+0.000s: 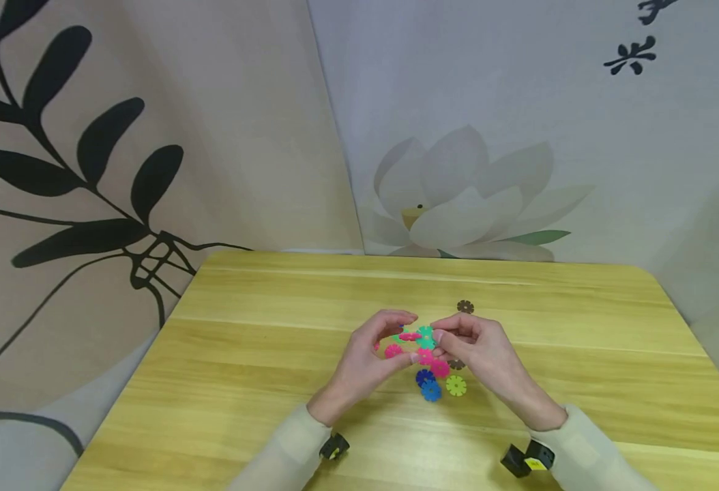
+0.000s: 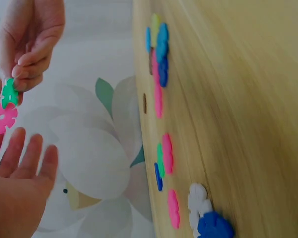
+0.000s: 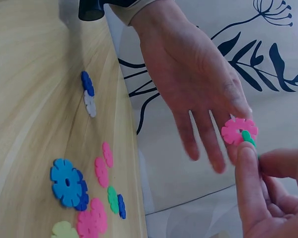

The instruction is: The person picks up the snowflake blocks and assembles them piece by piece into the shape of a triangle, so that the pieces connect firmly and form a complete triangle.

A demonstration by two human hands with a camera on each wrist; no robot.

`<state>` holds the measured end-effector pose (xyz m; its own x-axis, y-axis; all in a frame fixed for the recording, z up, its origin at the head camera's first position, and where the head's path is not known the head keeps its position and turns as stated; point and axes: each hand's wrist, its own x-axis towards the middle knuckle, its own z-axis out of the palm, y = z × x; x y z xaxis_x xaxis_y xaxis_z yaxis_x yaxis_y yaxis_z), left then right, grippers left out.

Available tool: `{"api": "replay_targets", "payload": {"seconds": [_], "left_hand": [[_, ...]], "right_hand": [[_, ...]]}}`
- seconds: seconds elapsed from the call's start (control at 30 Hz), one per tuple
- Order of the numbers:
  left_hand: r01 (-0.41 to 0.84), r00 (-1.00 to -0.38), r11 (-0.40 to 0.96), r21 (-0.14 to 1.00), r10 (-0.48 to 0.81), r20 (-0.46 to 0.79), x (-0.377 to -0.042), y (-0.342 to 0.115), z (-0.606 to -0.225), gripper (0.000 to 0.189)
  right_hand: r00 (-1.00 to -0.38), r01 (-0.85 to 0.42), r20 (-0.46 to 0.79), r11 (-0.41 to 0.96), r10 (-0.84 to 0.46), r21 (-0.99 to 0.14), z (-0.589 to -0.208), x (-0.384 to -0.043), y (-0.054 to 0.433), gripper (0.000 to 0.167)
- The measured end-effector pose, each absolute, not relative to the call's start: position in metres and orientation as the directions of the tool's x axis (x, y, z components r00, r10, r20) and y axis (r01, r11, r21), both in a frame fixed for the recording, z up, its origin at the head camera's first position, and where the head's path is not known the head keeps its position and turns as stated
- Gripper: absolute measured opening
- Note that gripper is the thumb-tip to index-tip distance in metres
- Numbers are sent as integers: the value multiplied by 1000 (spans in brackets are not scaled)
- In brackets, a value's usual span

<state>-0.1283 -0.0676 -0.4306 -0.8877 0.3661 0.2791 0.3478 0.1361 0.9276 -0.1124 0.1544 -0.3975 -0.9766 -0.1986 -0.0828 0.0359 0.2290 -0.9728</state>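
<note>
My right hand [image 1: 485,351] pinches a green flower-shaped notched disc [image 1: 426,334] between thumb and fingertips. A pink notched disc [image 3: 239,131] is joined to it, edge to edge, and in the head view it shows nearly edge-on. Around this pair my left hand [image 1: 365,354] stands with thumb and fingers spread apart. In the right wrist view the left fingers [image 3: 202,141] are mostly straight, and the pink disc overlaps the thumb side of that hand. Whether the left hand touches the disc I cannot tell. Both hands are raised above the table.
Loose discs lie on the wooden table [image 1: 261,354] below the hands: pink [image 1: 439,369], dark blue [image 1: 424,377], lighter blue [image 1: 431,391], yellow-green [image 1: 456,386] and brown [image 1: 465,307]. A white disc [image 2: 197,198] lies against a blue disc [image 2: 215,225]. A printed wall hanging [image 1: 261,136] stands behind.
</note>
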Motion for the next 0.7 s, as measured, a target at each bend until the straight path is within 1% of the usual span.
{"api": "replay_targets", "payload": {"seconds": [0.07, 0.13, 0.2, 0.3, 0.43, 0.57, 0.7], "left_hand": [[365, -881, 216, 906, 394, 261, -129, -68, -431, 55], [384, -873, 266, 884, 418, 253, -130, -68, -432, 58], [416, -861, 300, 858, 433, 266, -131, -67, -432, 56], [481, -840, 337, 809, 441, 316, -132, -66, -433, 48], [529, -823, 350, 773, 432, 368, -133, -66, -435, 39], [524, -827, 348, 778, 426, 366, -133, -65, -437, 35], [505, -841, 359, 785, 412, 352, -132, -66, -438, 36]], "right_hand": [[-975, 34, -81, 223, -205, -974, -399, -113, 154, 30], [-974, 34, -82, 220, -213, -975, -401, -113, 154, 29], [-971, 41, -91, 221, -220, -974, -403, -113, 153, 30], [-969, 57, -108, 222, -223, -973, -405, -112, 152, 32], [-965, 71, -121, 215, -231, -974, -406, -112, 152, 34], [-959, 14, -78, 229, -272, -973, -409, -113, 158, 32], [-953, -98, 7, 288, -302, -953, -415, -118, 171, 29]]}}
